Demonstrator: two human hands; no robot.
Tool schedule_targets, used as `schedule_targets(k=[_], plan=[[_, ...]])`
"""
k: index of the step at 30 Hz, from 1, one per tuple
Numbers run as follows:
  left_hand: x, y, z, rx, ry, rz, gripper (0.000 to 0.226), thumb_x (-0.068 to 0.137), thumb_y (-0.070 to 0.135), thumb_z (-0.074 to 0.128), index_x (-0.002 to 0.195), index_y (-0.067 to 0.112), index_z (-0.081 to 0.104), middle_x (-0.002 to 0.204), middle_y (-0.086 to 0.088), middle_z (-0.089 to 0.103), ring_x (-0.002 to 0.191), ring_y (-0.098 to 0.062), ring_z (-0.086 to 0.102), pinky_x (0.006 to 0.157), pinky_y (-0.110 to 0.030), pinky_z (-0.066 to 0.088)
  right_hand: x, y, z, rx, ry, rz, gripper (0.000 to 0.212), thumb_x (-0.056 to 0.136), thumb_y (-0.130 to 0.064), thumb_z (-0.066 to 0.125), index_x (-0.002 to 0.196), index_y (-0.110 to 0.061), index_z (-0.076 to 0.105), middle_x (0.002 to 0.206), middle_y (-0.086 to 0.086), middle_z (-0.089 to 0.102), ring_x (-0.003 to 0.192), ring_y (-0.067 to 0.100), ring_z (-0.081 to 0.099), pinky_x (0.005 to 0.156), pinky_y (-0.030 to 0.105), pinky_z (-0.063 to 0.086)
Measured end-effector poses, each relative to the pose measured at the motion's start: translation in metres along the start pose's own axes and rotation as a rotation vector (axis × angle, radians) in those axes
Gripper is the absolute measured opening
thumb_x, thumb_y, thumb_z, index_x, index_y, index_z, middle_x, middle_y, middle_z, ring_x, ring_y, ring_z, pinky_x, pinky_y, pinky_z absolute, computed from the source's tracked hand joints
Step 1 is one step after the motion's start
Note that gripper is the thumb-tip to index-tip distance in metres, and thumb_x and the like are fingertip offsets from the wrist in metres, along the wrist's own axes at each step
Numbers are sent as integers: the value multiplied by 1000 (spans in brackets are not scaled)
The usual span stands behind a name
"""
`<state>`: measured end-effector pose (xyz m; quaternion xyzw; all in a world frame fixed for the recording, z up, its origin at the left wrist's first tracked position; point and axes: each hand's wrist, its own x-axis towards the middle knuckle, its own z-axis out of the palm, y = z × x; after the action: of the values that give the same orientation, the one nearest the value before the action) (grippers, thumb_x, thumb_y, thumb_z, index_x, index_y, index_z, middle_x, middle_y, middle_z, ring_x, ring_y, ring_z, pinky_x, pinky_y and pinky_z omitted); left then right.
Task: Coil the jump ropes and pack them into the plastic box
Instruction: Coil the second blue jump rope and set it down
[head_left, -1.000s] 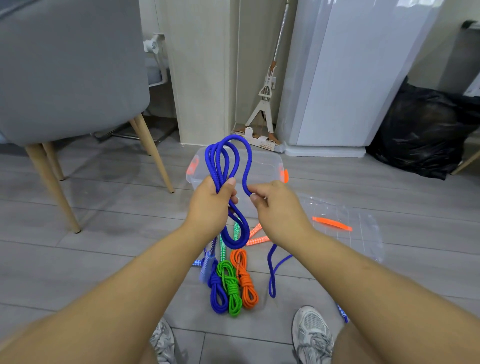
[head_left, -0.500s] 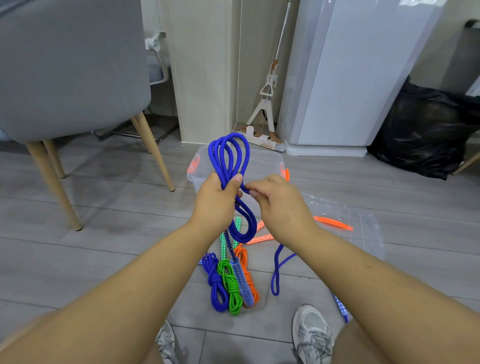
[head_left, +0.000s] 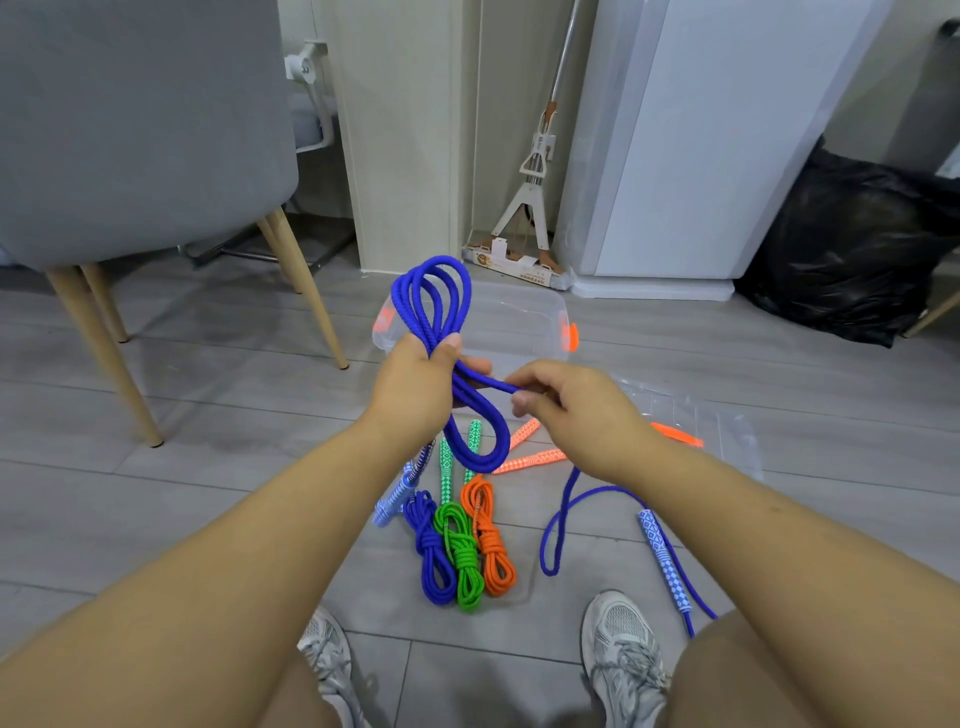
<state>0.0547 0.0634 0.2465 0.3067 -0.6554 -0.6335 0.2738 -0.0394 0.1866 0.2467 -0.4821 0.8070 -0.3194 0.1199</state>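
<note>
left grip (head_left: 415, 389) round looped braided rope (head_left: 427, 332)

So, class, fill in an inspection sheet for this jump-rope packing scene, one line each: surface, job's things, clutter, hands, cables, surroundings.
Surface: grey plank floor.
Job's things: blue rope part coiled in the hands, its tail and handle on the floor; blue coil, green coil and orange coil lie side by side; clear box open, lid beside it.
Clutter: nothing seen.
Hands: left hand grips the loops; right hand pinches a strand.
Cables: nothing seen.
Surroundings: chair, mop, white appliance, black bag.
</note>
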Motion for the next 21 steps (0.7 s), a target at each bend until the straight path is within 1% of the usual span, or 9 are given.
schedule_targets(k=[2, 5, 6, 9, 12, 13, 15, 17, 21], plan=[[0, 2, -5, -83, 9, -11, 14, 101, 14, 37, 90, 15, 46, 73, -6, 62, 73, -25, 66, 72, -40, 57, -3, 14, -6, -22, -29, 19, 20, 95, -26, 49, 109, -22, 64, 80, -7, 64, 72, 1, 55, 62, 12, 38], [2, 1, -13, -149, 49, -29, 16, 101, 13, 36, 115, 9, 43, 68, -4, 55, 62, -18, 66, 71, -39, 58, -11, 34, -15, -58, -69, 70, 25, 95, -28, 49, 115, -23, 64, 72, -12, 59, 62, -8, 53, 60, 2, 37], [5, -1, -16, -153, 54, -25, 18, 102, 13, 35, 117, 10, 43, 69, -4, 55, 62, -17, 67, 76, -42, 58, -14, 41, -17, -80, -86, 100, 27, 96, -28, 48, 119, -24, 62, 71, -14, 57, 60, -9, 53, 60, 2, 37], [10, -2, -27, -126, 113, -4, 17, 102, 13, 34, 95, 5, 47, 60, -1, 62, 59, -11, 68, 85, -47, 54, -24, 63, -24, -192, -165, 224, 32, 98, -30, 42, 127, -27, 56, 74, -13, 55, 61, -2, 48, 60, 7, 33], [15, -4, -33, -190, 203, -12, 21, 101, 11, 34, 114, 1, 48, 66, -5, 53, 60, -15, 65, 79, -44, 57, -33, 73, -31, -267, -214, 295, 35, 100, -26, 36, 132, -27, 50, 83, -11, 54, 65, -1, 46, 61, 13, 35], [15, -5, -33, -236, 213, -23, 22, 101, 10, 35, 117, 0, 47, 68, -5, 48, 61, -17, 60, 76, -44, 57, -36, 72, -31, -315, -223, 291, 36, 101, -25, 35, 134, -27, 47, 90, -7, 55, 67, 1, 46, 64, 17, 36], [15, -6, -30, -243, 224, -20, 12, 101, 12, 37, 97, 6, 47, 70, -6, 42, 62, -19, 51, 72, -41, 56, -39, 65, -30, -430, -210, 257, 36, 100, -25, 35, 135, -25, 45, 104, 3, 61, 81, 12, 53, 75, 25, 41], [16, -7, -28, -143, 229, -14, 18, 101, 15, 37, 84, 11, 40, 68, -8, 43, 62, -22, 49, 69, -37, 53, -40, 52, -28, -487, -160, 190, 27, 98, -27, 41, 123, -23, 51, 103, 4, 65, 92, 23, 57, 81, 34, 46], [17, -10, -25, 0, 188, 0, 18, 100, 21, 38, 103, 5, 46, 79, -13, 56, 70, -26, 50, 63, -35, 45, -39, 18, -27, -340, -108, -24, 14, 95, -25, 47, 99, -23, 61, 80, -8, 58, 78, 13, 53, 74, 30, 46]])
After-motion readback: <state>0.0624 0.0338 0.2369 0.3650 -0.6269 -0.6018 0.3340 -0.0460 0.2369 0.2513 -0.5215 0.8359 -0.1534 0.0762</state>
